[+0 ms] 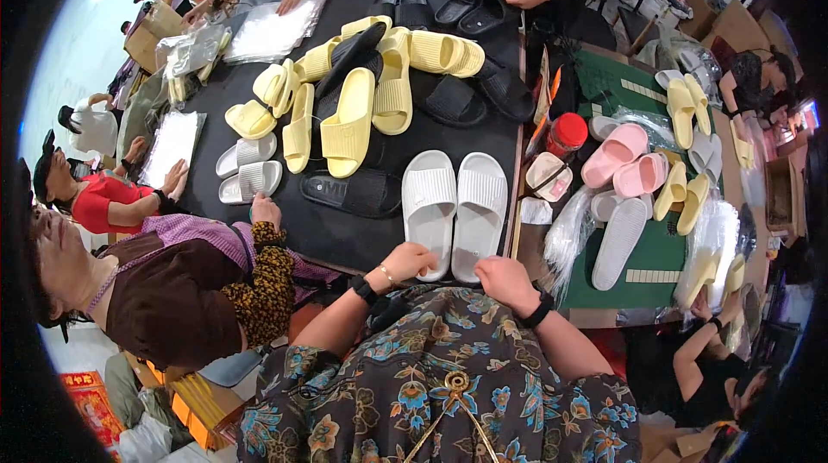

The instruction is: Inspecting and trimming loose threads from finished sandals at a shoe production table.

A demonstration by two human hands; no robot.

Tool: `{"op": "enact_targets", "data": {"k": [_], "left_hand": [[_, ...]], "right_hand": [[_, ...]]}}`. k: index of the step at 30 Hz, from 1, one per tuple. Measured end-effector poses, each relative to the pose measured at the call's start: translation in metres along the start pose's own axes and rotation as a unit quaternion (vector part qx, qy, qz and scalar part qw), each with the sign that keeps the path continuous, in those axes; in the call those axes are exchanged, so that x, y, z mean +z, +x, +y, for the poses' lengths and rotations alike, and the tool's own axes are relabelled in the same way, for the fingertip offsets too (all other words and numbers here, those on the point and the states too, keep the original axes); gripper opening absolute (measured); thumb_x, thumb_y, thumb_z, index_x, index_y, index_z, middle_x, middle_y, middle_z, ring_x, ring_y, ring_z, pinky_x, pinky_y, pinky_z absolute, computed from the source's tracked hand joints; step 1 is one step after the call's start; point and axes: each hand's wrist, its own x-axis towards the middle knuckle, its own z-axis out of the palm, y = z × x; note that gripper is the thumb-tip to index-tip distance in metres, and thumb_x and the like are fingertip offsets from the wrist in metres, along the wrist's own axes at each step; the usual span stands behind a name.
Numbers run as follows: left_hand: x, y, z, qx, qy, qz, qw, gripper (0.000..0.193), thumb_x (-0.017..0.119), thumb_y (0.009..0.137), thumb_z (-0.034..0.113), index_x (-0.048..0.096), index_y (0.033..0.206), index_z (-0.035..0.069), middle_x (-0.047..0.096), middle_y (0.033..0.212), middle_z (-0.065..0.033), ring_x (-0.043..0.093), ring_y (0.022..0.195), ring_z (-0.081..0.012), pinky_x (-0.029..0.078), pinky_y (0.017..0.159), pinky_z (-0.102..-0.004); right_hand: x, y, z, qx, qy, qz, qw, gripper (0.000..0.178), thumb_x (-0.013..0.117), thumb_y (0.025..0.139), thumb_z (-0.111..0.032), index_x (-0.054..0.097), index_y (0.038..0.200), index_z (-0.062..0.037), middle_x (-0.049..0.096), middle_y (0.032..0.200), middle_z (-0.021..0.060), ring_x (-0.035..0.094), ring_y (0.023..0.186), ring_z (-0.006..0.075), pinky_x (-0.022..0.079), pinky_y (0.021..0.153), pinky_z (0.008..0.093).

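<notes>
A pair of pale grey slide sandals stands side by side at the near edge of the black table, toes pointing away from me. My left hand [409,263] has its fingers curled at the heel of the left slide [429,191]. At the heel of the right slide [480,191], my right hand [507,282] is closed in a pinch, its fingertips partly hidden. Just left of the pair lies a black slide [349,194]. Beyond it, yellow slides [348,131] and more black ones are heaped.
A person in a brown top [172,290] sits close on my left, one hand near small grey slides [250,182]. Right of the table, a green mat [573,273] carries pink slides [614,155], a red-lidded jar [567,132] and plastic bags. Other people work around the far side.
</notes>
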Motion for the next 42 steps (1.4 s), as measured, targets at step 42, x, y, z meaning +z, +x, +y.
{"op": "enact_targets", "data": {"k": [42], "left_hand": [[0.009,0.038,0.015,0.298,0.425,0.206,0.83,0.044,0.063,0.076,0.017,0.052,0.116,0.004,0.059,0.1,-0.0124,0.057,0.094,-0.0299,0.048,0.08,-0.0387]], "right_hand": [[0.034,0.073,0.016,0.07,-0.098,0.154,0.981,0.024,0.055,0.081,-0.011,0.055,0.103,-0.0014,0.056,0.086,0.0161,0.058,0.082,0.0343,0.049,0.069,0.0418]]}}
